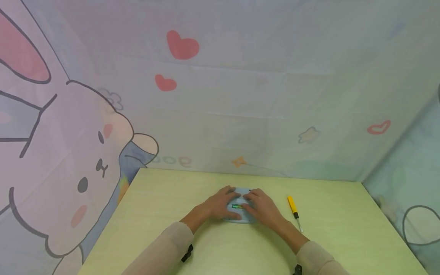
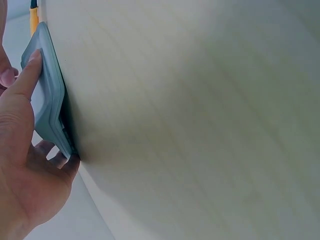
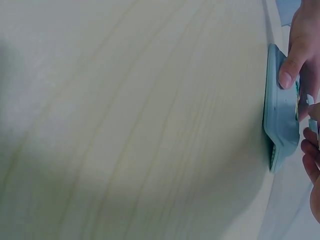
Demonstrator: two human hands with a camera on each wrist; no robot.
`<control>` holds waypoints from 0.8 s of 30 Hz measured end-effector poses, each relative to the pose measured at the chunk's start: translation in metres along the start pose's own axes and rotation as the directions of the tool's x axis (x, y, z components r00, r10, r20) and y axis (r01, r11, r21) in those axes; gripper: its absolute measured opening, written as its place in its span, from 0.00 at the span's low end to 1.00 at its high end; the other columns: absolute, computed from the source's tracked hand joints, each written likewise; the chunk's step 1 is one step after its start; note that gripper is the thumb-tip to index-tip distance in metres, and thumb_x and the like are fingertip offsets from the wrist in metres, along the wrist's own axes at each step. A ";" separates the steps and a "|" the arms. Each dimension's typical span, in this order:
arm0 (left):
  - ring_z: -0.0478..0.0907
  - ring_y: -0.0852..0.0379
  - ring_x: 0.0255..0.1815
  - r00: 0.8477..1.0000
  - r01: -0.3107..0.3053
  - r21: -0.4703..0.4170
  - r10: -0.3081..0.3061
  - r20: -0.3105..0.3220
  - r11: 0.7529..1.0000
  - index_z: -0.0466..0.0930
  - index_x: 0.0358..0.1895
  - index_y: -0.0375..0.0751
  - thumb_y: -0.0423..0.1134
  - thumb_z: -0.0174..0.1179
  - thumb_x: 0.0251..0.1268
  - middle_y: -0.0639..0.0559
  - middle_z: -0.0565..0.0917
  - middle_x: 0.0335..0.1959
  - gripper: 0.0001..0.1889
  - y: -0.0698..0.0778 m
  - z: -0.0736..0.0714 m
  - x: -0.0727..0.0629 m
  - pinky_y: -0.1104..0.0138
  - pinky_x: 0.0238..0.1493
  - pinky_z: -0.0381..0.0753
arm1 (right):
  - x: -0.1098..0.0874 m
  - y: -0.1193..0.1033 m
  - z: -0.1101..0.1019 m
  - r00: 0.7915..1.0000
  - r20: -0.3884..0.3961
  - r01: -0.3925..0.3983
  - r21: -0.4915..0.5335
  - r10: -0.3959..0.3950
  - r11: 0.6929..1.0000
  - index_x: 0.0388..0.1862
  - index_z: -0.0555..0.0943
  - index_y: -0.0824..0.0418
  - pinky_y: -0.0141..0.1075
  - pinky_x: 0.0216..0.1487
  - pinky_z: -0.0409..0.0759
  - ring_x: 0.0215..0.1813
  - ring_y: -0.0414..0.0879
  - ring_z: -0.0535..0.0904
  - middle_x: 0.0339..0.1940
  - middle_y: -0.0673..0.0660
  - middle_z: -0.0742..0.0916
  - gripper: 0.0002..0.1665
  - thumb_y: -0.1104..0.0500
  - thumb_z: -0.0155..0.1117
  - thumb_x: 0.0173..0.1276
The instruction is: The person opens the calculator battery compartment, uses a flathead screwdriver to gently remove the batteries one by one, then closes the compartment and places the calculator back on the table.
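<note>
A light-blue plastic device (image 1: 240,220) lies on the table with its back up, a green battery (image 1: 237,206) showing in its open slot. My left hand (image 1: 219,204) grips it from the left, thumb on the near part and fingers at the far edge. In the left wrist view, the left thumb (image 2: 31,75) lies along the device's face and the fingertips hold its edge. From the right, my right hand (image 1: 264,208) reaches over the device, close to the battery. Its fingers pinch a small light-blue piece (image 3: 313,125), partly hidden, in the right wrist view.
A screwdriver (image 1: 293,206) with a yellow handle lies on the pale yellow-green table (image 1: 165,191), right of the device. Behind the table hangs a printed cloth backdrop (image 1: 240,114) with hearts and a rabbit.
</note>
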State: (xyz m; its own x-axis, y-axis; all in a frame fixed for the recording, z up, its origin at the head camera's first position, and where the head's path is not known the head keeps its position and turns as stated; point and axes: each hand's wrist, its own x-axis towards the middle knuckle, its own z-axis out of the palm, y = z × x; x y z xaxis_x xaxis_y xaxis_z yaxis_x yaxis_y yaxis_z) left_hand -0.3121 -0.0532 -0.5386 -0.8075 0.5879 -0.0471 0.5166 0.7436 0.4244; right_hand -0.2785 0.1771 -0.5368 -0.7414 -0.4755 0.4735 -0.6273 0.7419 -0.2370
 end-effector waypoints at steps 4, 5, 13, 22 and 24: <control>0.53 0.45 0.86 1.000 -0.005 0.013 0.005 -0.002 1.000 0.67 0.81 0.56 0.70 0.68 0.64 0.49 0.56 0.86 0.46 -0.001 0.001 0.001 0.48 0.74 0.70 | -0.001 0.001 -0.002 1.000 -0.010 0.002 0.008 -0.002 1.000 0.50 0.89 0.62 0.45 0.53 0.84 0.50 0.48 0.82 0.44 0.53 0.87 0.16 0.55 0.80 0.67; 0.53 0.45 0.86 1.000 -0.005 0.014 0.005 -0.002 1.000 0.67 0.81 0.55 0.70 0.68 0.64 0.49 0.57 0.86 0.46 -0.001 0.001 0.001 0.48 0.74 0.70 | -0.002 0.001 -0.003 1.000 -0.014 0.002 0.008 -0.002 1.000 0.50 0.89 0.62 0.45 0.52 0.84 0.49 0.48 0.82 0.44 0.53 0.87 0.17 0.55 0.80 0.67; 0.54 0.45 0.85 1.000 -0.006 0.008 0.006 -0.009 1.000 0.68 0.81 0.56 0.71 0.68 0.63 0.49 0.57 0.86 0.46 -0.003 0.003 0.003 0.48 0.75 0.70 | -0.006 0.004 -0.003 1.000 -0.021 -0.021 -0.011 0.021 1.000 0.50 0.89 0.63 0.46 0.54 0.84 0.51 0.50 0.82 0.45 0.54 0.87 0.16 0.57 0.80 0.67; 0.52 0.46 0.86 1.000 0.008 -0.023 -0.008 -0.005 1.000 0.67 0.82 0.56 0.70 0.68 0.63 0.50 0.56 0.86 0.46 0.000 0.000 0.000 0.47 0.76 0.68 | -0.011 0.010 -0.004 0.999 0.010 -0.052 -0.016 0.052 0.999 0.52 0.89 0.64 0.46 0.55 0.84 0.52 0.50 0.82 0.47 0.55 0.87 0.16 0.56 0.78 0.69; 0.52 0.46 0.86 1.000 0.012 -0.031 -0.012 -0.003 0.999 0.67 0.82 0.56 0.70 0.68 0.63 0.50 0.56 0.86 0.47 0.001 -0.001 -0.001 0.47 0.76 0.68 | -0.012 0.012 -0.005 0.998 0.015 -0.054 -0.022 0.055 0.998 0.52 0.89 0.63 0.45 0.55 0.84 0.52 0.49 0.82 0.47 0.54 0.87 0.17 0.56 0.78 0.69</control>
State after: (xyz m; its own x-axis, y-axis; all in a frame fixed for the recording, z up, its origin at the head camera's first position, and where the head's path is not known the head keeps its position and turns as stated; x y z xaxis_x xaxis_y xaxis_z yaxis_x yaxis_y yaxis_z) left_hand -0.3109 -0.0537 -0.5378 -0.8145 0.5780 -0.0495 0.4979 0.7403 0.4516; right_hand -0.2761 0.1938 -0.5407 -0.7781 -0.4411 0.4472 -0.5805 0.7769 -0.2437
